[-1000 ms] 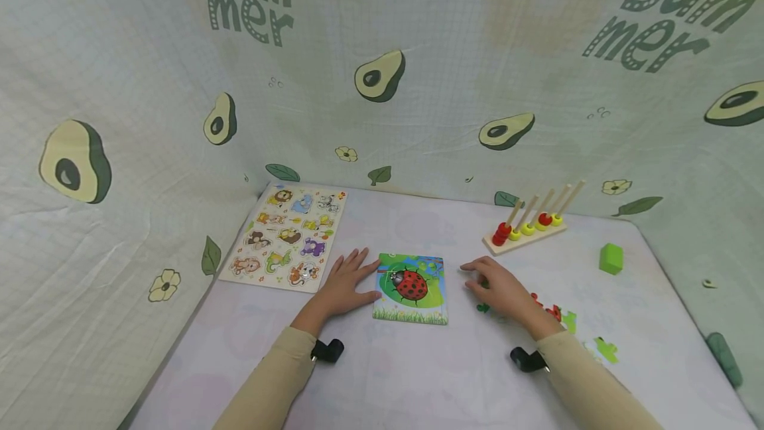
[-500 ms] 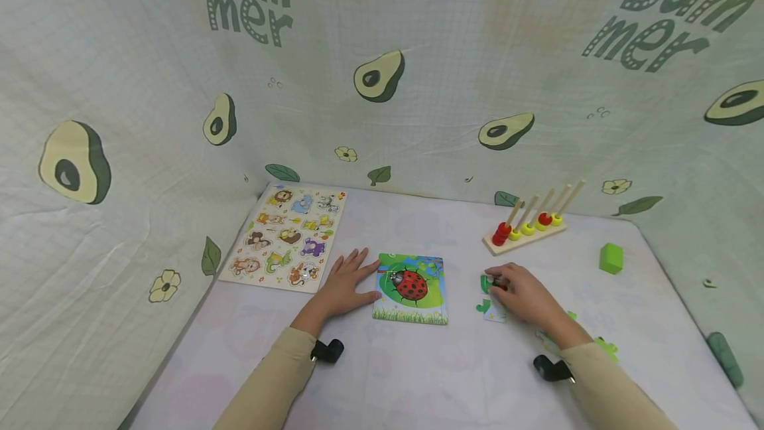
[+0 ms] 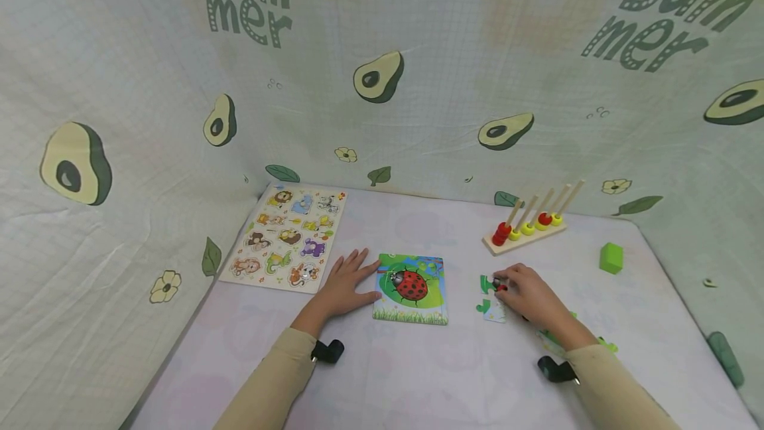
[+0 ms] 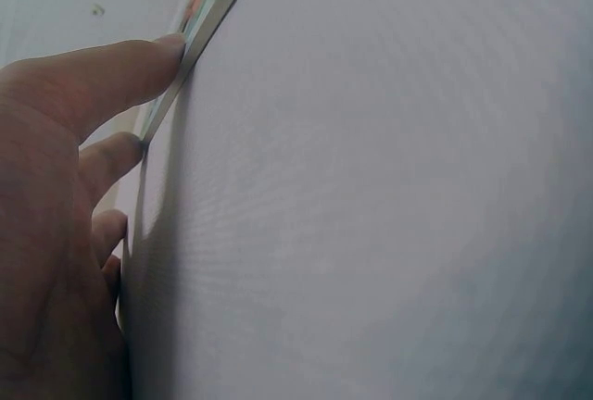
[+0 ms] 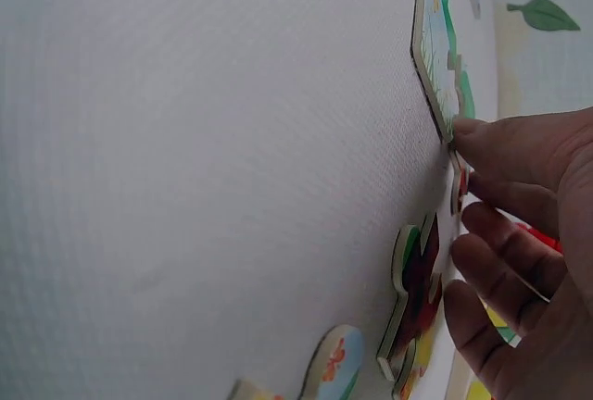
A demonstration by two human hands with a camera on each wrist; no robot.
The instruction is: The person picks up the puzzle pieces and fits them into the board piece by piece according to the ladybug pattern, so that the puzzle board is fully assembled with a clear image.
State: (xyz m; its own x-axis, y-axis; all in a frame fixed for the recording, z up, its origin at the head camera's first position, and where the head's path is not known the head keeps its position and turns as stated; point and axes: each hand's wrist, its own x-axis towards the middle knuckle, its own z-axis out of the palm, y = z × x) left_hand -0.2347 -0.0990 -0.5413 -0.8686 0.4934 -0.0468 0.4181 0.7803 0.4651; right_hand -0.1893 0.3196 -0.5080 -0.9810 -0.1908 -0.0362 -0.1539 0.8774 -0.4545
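Red-and-black puzzle piece (image 3: 501, 288): pinched by the right hand (image 3: 528, 294), the nearer, just right of the green puzzle piece (image 3: 485, 285), contact unclear. Ladybug board (image 3: 410, 288): between both hands, left edge touched by the left hand (image 3: 343, 288), fingers spread, grasping nothing.

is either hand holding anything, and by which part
The right hand pinches a red jigsaw piece by its right side; exact contact is hidden. The left hand only touches the ladybug board.

The pale cloth backdrop (image 3: 430, 105) reads "summer" 2 times, split over 2 lines as "sum" and "mer". The left print (image 3: 254, 19) dips slightly; the right print (image 3: 646, 53) slants upward.
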